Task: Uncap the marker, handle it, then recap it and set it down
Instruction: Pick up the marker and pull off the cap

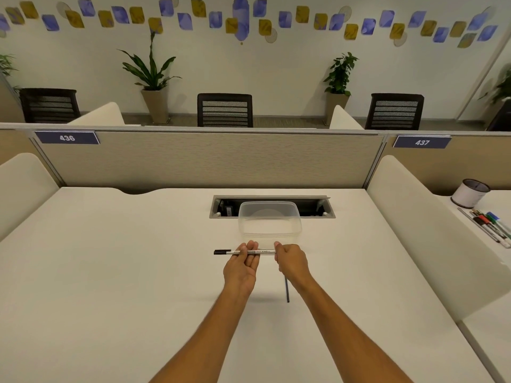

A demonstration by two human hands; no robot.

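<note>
A white whiteboard marker with a black end at its left lies level above the desk, held by both hands. My left hand grips the barrel around its middle, palm up. My right hand closes over the marker's right end, which is hidden inside the fingers, so I cannot tell whether the cap is on there. Both hands hover just in front of a clear plastic container.
A clear plastic container stands behind the hands, before a cable slot. A thin dark pen lies under my right wrist. Several markers and a white cup sit on the neighbouring desk at right. A beige partition backs the desk.
</note>
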